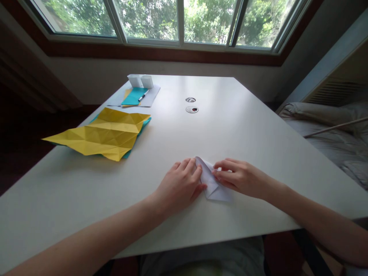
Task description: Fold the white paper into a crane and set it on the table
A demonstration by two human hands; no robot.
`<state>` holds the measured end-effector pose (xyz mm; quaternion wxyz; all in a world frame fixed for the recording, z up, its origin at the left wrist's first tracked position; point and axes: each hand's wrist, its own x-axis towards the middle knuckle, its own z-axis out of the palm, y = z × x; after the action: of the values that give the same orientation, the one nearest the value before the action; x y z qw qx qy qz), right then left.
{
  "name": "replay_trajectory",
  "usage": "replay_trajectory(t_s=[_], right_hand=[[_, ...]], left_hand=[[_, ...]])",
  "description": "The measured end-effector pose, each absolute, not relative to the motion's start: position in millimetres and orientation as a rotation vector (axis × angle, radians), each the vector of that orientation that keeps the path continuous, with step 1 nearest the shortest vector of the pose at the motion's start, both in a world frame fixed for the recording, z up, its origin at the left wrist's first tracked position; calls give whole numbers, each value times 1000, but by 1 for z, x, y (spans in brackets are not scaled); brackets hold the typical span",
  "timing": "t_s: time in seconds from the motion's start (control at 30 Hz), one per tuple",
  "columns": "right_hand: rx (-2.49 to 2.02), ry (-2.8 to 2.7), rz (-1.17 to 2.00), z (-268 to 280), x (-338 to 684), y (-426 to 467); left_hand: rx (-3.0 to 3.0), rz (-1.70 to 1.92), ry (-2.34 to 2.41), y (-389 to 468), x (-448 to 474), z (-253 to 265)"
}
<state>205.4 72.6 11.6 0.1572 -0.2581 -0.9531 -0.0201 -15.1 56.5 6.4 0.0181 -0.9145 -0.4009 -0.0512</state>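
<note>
A small sheet of white paper (210, 185), folded into a pointed shape with layered flaps, lies on the white table near its front edge. My left hand (184, 182) holds it along the left side, fingers curled near the top point and thumb at the lower left edge. On the right side, my right hand (237, 175) pinches the slanting edge of a flap between thumb and fingers. The fingertips of that hand partly cover the paper's right edge.
Creased yellow paper (110, 132) lies over teal paper (128, 154) at the left. Farther back are two small white folded boxes (140, 81), a teal sheet (135, 96), a pen (143, 95) and white sheets (153, 96). Two round discs (191, 109) sit mid-table.
</note>
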Motion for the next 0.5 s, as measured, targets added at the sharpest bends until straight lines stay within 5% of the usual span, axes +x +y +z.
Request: replay_trajectory(t_s=[0.5], right_hand=[[-571, -2772, 16, 15, 207, 74]], left_hand=[[-2858, -126, -1150, 58, -15, 1]])
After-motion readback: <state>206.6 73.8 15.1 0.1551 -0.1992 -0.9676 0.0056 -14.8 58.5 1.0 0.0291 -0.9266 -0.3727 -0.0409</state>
